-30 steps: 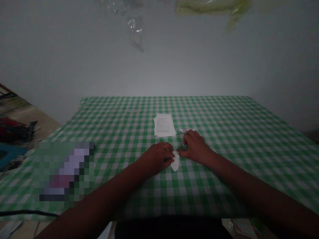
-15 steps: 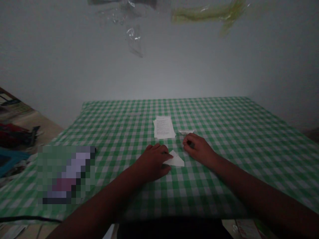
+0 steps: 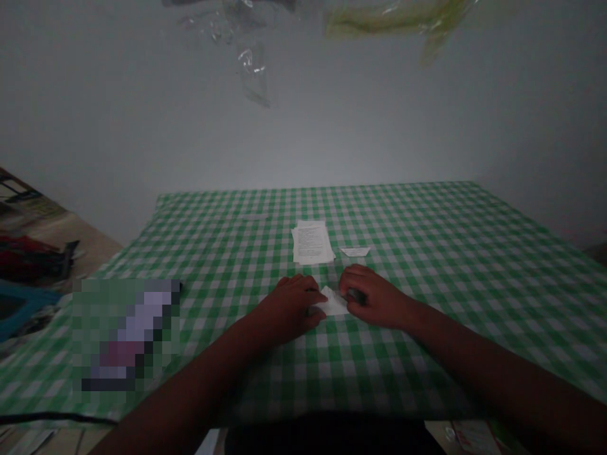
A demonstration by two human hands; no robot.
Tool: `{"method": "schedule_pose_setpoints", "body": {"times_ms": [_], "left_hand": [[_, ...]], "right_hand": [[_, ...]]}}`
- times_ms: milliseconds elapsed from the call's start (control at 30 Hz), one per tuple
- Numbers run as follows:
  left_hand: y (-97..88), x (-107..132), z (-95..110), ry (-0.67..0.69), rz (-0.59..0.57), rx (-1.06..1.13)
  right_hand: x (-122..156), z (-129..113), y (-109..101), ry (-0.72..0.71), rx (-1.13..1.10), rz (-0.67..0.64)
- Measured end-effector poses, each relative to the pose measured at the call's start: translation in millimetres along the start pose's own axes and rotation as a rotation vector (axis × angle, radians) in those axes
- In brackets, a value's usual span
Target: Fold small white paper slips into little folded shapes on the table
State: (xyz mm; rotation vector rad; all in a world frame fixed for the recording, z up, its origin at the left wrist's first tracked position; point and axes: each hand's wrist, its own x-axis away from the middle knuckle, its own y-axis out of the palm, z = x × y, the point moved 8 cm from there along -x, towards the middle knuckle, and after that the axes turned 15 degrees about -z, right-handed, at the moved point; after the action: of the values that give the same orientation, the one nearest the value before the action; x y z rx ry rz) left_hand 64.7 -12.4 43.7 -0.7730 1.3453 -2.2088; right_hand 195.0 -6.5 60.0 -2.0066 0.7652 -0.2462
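A small piece of white folded paper (image 3: pixel 335 304), peaked at the top with a straight lower edge, lies flat on the checked tablecloth between my hands. My left hand (image 3: pixel 294 304) holds it down from the left, index finger and thumb on its left part and the other fingers curled on the cloth. At its right corner, my right hand (image 3: pixel 367 296) has fingers and thumb closed about the edge, which they partly hide. Just beyond my right hand lies another folded paper (image 3: pixel 355 251), boat-shaped with print on it.
A stack of printed sheets (image 3: pixel 312 243) sits farther back, left of the boat-shaped paper. The green-and-white tablecloth (image 3: pixel 427 234) reaches back to the wall (image 3: pixel 303 139). On the left is a blurred-out, phone-like object (image 3: pixel 137 328), with a black cable (image 3: pixel 57 417) near the front edge.
My right hand has come down and left from beside the boat-shaped paper to the right corner of the folded paper. My left hand has stayed nearly still on it.
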Motion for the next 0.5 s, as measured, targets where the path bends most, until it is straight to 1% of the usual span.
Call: {"method": "schedule_pose_setpoints", "body": {"times_ms": [100, 167, 367, 500], "left_hand": [[-0.9, -0.7, 1.6, 0.002, -0.003, -0.015], [-1.9, -1.1, 2.9, 0.001, -0.004, -0.024], [-4.3, 0.1, 6.6, 0.02, 0.0, -0.042], [-5.3, 1.0, 10.6, 0.068, 0.009, -0.089]], "right_hand": [[-0.5, -7.6, 6.7, -0.044, 0.033, -0.086], [-0.7, -9.1, 10.2, -0.056, 0.068, -0.117], [-0.4, -8.8, 17.1, -0.066, 0.162, -0.174], [0.1, -11.3, 19.0, -0.075, 0.247, -0.193]]}}
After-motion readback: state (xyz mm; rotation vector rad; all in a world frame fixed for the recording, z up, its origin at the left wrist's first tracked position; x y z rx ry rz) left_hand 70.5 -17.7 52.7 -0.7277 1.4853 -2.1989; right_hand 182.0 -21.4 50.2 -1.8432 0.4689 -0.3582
